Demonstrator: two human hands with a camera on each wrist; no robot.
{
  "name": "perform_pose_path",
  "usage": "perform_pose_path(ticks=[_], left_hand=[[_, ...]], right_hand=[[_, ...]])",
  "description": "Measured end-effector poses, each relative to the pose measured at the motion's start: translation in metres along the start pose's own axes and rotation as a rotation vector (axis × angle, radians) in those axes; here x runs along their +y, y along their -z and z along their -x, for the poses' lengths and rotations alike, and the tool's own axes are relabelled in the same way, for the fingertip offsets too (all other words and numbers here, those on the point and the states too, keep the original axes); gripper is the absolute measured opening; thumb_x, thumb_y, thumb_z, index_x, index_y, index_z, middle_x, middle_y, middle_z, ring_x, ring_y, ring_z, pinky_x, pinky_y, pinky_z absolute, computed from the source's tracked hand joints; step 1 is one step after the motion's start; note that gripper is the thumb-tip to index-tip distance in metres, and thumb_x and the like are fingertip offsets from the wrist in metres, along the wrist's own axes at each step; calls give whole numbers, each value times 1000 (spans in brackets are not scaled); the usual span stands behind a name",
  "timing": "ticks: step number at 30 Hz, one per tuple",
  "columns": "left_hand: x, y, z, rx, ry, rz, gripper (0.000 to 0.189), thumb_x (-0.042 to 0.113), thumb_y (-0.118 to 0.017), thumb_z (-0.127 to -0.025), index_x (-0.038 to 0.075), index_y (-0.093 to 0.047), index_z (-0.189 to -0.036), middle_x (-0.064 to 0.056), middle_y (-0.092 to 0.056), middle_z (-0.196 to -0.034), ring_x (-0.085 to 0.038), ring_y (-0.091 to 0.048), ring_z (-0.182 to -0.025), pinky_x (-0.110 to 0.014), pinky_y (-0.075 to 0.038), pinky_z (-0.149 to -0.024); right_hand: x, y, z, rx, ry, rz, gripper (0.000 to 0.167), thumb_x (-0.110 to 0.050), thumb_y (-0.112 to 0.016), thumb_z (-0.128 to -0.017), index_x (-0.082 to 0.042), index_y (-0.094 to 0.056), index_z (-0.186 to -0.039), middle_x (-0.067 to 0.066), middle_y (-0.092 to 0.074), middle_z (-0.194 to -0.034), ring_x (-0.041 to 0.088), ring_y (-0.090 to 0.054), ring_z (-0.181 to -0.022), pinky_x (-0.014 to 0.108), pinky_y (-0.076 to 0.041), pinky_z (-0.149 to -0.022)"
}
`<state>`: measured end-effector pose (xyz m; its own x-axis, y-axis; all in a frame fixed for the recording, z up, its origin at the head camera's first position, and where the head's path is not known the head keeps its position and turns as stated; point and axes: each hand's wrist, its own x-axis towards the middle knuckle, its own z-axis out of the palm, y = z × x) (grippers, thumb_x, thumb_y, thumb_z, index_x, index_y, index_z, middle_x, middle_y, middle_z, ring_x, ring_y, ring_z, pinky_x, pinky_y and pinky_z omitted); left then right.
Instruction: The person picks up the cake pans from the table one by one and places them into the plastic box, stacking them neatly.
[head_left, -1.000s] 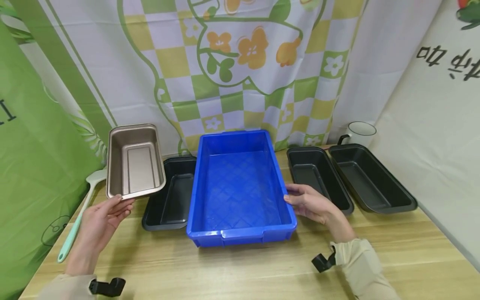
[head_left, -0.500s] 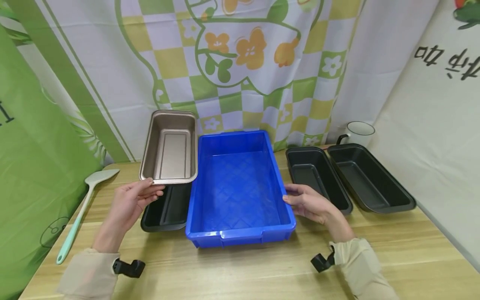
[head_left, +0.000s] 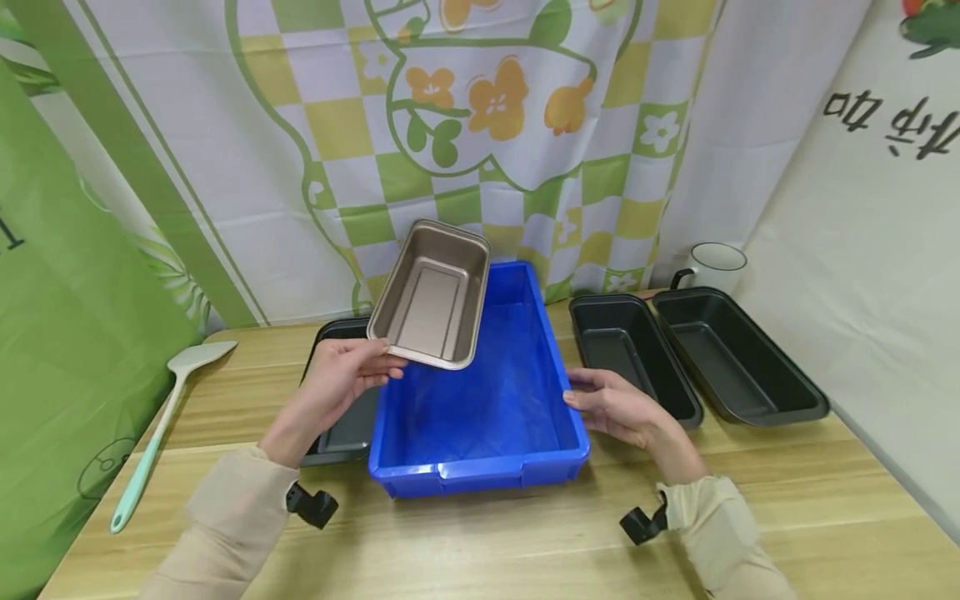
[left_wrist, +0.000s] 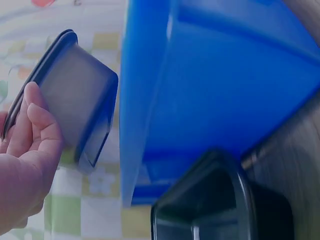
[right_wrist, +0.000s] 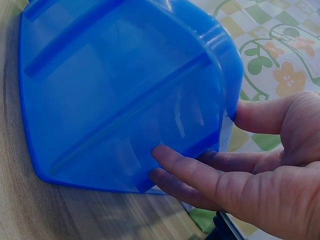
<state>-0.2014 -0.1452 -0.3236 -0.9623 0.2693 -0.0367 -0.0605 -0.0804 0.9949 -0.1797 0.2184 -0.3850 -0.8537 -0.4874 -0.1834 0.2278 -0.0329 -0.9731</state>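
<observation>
My left hand [head_left: 336, 382] pinches a gold loaf pan [head_left: 435, 300] by its near left corner. The pan tilts over the left part of a blue plastic bin [head_left: 480, 478] on the table. In the left wrist view, fingers [left_wrist: 49, 127] lie along the loaf pan's outer side. My right hand [head_left: 618, 408] holds the bin's right wall, its thumb at the rim and the other fingers against the outside, as the right wrist view shows. Left of the bin lies a black loaf pan [head_left: 348, 425], partly hidden behind my left hand and the gold pan.
Two more black loaf pans, a nearer one [head_left: 622, 350] and a farther one [head_left: 738, 362], sit right of the bin. A white mug [head_left: 716, 265] stands behind them. A turner with a mint handle [head_left: 150, 454] lies at the left edge. A patterned curtain [head_left: 517, 192] hangs behind the table.
My left hand has carried the gold loaf pan rightward, from beside the bin to over it, and the pan has turned. My right hand has stayed at the bin's wall.
</observation>
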Motion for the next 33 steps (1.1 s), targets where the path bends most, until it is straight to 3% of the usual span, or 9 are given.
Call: perform_pose_path(ticks=[3, 9, 13, 22, 33], left_hand=[[-1, -12, -8, 2, 33, -20, 18, 7, -54, -96, -3, -68, -99, -5, -73, -78, -14, -69, -70, -23, -55, -66], [-7, -27, -23, -7, 143, -39, 36, 8, -52, -96, -18, -52, -120, -5, -72, -77, -12, -68, -69, -21, -54, -64], [-11, -33, -27, -11, 207, -54, 38, 10, -52, -96, -16, -49, -123, -6, -71, -78, -12, -68, -68, -21, -53, -63], [-10, -40, -31, -56, 289, -95, 34, 14, -55, -96, -12, -54, -118, -7, -71, -80, -12, -68, -68, -22, -54, -65], [-8, -41, -30, -166, 335, -475, 30, 18, -61, -92, -12, -67, -92, -3, -67, -66, -8, -57, -54, -19, -47, -51]], right_hand=[[0, 0, 0, 0, 0, 0, 56, -2, -46, -98, 17, -18, -143, 38, -33, -139, 30, -58, -111, 43, -51, -92], [1, 0, -2, -4, 0, -6, 56, -2, -46, -98, 16, -18, -143, 37, -35, -139, 29, -58, -111, 43, -50, -92], [1, -1, -3, -13, 0, -4, 57, -2, -46, -98, 16, -18, -144, 37, -35, -139, 30, -58, -112, 43, -50, -93], [-1, -3, -3, -12, -1, -5, 55, -1, -44, -99, 16, -17, -144, 38, -31, -141, 31, -56, -114, 44, -49, -95], [1, 0, -1, -3, -1, -3, 57, -2, -46, -98, 16, -16, -144, 39, -31, -141, 37, -54, -117, 46, -48, -95]])
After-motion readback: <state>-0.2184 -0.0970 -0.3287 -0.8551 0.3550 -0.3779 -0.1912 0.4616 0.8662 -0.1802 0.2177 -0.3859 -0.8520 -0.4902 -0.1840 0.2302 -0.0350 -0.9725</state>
